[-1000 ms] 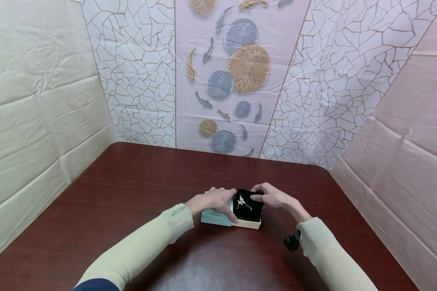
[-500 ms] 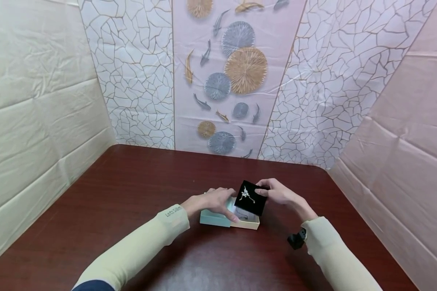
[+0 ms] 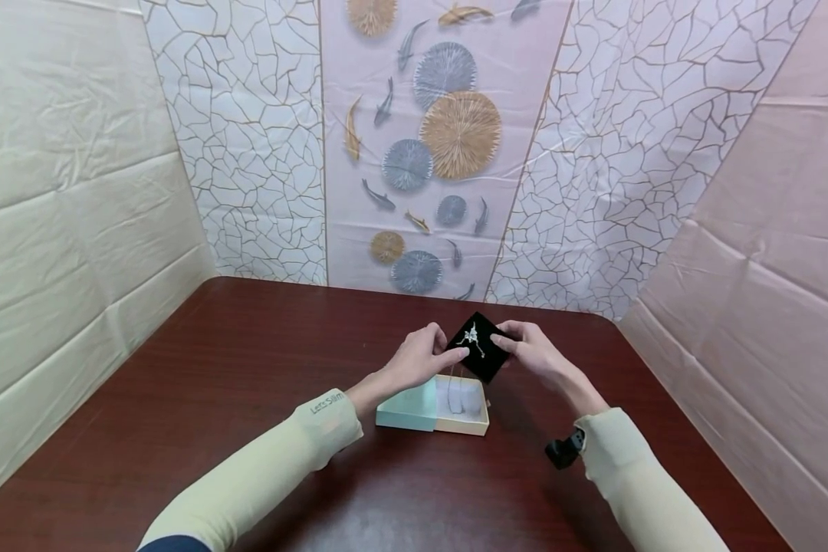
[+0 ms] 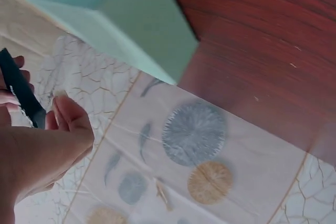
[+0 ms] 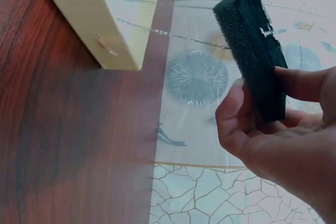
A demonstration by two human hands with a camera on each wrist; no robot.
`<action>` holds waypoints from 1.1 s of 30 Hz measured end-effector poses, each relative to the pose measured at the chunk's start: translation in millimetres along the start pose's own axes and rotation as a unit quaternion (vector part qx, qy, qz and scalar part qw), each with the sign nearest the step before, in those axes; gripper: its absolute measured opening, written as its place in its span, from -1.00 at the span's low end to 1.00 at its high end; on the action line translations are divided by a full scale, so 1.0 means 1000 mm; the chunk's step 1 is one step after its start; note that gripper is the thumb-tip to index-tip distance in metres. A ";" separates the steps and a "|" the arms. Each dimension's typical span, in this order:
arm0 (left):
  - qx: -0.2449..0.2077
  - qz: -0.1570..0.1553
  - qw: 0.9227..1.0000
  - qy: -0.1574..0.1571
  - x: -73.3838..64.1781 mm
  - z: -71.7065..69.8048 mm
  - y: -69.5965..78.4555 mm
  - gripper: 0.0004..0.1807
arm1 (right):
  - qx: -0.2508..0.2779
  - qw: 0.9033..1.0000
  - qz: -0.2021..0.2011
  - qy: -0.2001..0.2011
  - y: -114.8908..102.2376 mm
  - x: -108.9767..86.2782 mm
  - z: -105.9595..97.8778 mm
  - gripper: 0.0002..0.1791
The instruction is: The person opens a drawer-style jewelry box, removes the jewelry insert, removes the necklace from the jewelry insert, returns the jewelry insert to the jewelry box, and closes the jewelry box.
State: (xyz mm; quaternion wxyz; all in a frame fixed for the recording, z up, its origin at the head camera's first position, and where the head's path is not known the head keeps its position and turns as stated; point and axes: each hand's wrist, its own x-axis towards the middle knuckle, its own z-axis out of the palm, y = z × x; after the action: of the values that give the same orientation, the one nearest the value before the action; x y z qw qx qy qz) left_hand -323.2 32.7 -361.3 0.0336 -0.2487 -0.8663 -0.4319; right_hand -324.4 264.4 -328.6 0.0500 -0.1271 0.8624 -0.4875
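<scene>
A black foam jewellery pad (image 3: pixel 481 366) with a silver necklace pendant (image 3: pixel 472 335) on its face is held tilted above the box. My right hand (image 3: pixel 534 354) grips its right edge, thumb in front and fingers behind. At the pad's left corner, my left hand (image 3: pixel 417 357) has its thumb over the face; its other fingers look curled behind, partly hidden. Two strands of thin chain (image 5: pixel 184 38) run from the pad's back down into the box. The shallow cream drawer (image 3: pixel 479 425) sticks out to the right of its pale teal sleeve (image 3: pixel 405 420) on the table.
The dark red-brown wooden table (image 3: pixel 248 360) surrounds the box. Patterned cloth (image 3: pixel 414 192) hangs behind, and pale cloth walls stand at both sides. A small black device (image 3: pixel 562 452) is strapped at my right wrist.
My right hand has lifted the pad out of the drawer and turned it. My left hand has left the box and come up to the pad's corner. The chain now shows below it.
</scene>
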 end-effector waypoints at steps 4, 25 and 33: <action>-0.054 -0.044 0.998 -0.009 0.003 0.001 0.011 -0.59 | 0.016 0.999 -0.006 0.027 -0.006 0.000 -0.002 -0.64; -0.184 -0.049 0.982 0.004 0.029 -0.015 0.045 -0.73 | 0.037 0.984 -0.043 0.172 -0.024 -0.007 -0.010 -0.60; -0.171 -0.051 0.984 0.000 0.035 -0.016 0.049 -0.74 | -0.136 0.909 -0.182 0.351 -0.033 -0.005 -0.001 -0.83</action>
State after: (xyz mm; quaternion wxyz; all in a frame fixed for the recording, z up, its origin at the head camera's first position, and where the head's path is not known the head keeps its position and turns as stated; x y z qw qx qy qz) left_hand -333.6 59.3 -305.7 -0.0311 -0.2064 -0.7913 -0.5747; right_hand -314.6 250.4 -299.9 -0.3631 -0.1087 0.8440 -0.3795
